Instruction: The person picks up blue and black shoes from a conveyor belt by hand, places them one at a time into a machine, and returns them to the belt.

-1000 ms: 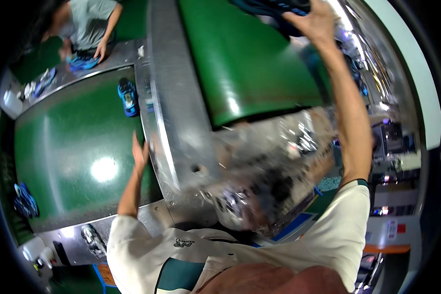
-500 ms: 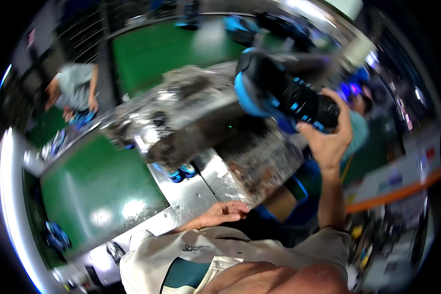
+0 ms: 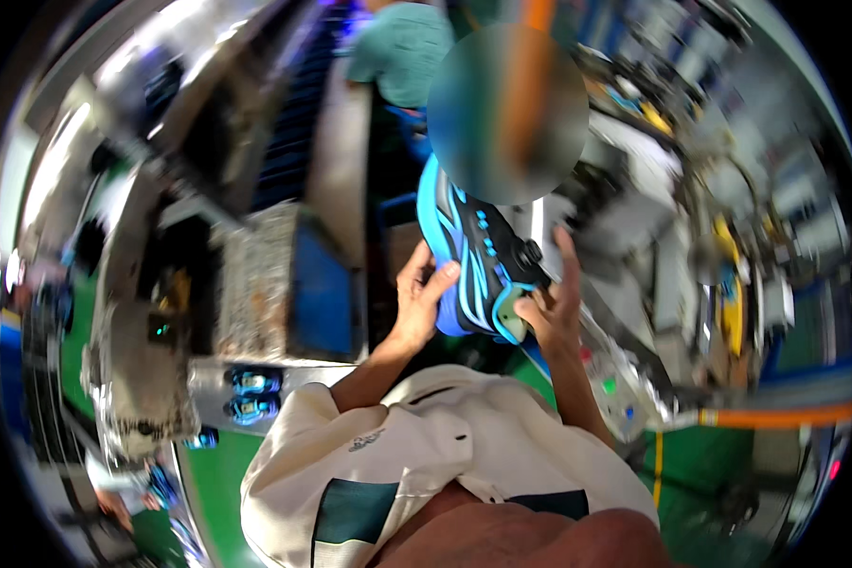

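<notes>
A black and blue shoe [image 3: 471, 248] is in front of me, held up between both hands with its collar toward me. My left hand [image 3: 418, 301] grips the blue sole side, its thumb lying against the edge. Around the heel end my right hand [image 3: 556, 310] is closed, thumb at the collar and a finger pointing up along the far side. A pale lining shows at the shoe's opening. A blurred round patch hides its far toe end.
At left stands a worn metal box [image 3: 260, 284] with a blue side panel. Several blue shoes [image 3: 252, 381] sit by it on a metal ledge. A person in a teal shirt [image 3: 407, 52] is at the far side. Cluttered equipment with yellow parts [image 3: 731, 284] fills the right.
My view has swung to the right. The shoe, earlier in my right hand alone, is now nearer the middle, and my left hand has come up from the table edge onto it.
</notes>
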The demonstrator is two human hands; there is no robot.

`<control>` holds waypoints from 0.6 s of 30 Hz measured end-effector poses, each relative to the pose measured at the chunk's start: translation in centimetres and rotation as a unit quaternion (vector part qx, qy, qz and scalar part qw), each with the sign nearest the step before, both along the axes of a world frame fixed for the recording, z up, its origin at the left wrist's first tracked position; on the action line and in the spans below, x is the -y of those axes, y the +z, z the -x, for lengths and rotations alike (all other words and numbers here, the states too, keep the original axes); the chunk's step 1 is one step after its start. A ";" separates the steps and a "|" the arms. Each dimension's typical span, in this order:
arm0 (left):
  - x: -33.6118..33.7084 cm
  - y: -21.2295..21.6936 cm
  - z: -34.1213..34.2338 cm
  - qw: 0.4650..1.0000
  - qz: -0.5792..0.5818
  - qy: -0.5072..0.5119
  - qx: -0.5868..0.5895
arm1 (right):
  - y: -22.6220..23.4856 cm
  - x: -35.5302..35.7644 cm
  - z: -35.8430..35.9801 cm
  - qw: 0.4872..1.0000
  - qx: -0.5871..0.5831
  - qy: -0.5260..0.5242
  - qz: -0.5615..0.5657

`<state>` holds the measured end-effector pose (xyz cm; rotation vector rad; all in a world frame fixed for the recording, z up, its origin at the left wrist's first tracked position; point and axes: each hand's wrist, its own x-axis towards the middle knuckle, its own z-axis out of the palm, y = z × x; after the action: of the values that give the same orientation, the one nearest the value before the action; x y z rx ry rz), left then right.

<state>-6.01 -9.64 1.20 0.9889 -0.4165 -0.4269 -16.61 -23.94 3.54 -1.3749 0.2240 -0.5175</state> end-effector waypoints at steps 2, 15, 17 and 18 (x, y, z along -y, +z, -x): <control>5.6 -1.0 1.8 0.998 -0.023 -0.060 -0.004 | -1.7 4.5 2.9 0.997 -0.046 -0.055 -0.028; 38.5 -6.4 6.6 0.883 -0.255 -0.380 0.103 | -7.3 24.2 18.2 0.827 0.005 -0.563 0.014; 44.9 -8.3 6.0 0.877 -0.210 -0.318 0.293 | -7.2 25.2 20.1 0.800 0.009 -0.599 -0.037; 47.6 -9.6 5.8 0.875 -0.140 -0.283 0.367 | -7.2 25.8 20.9 0.776 -0.021 -0.630 -0.007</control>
<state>-11.85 -57.26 -8.35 1.2950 -1.3892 -0.6399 -37.47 -49.69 -3.66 -1.0524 1.2270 -1.5830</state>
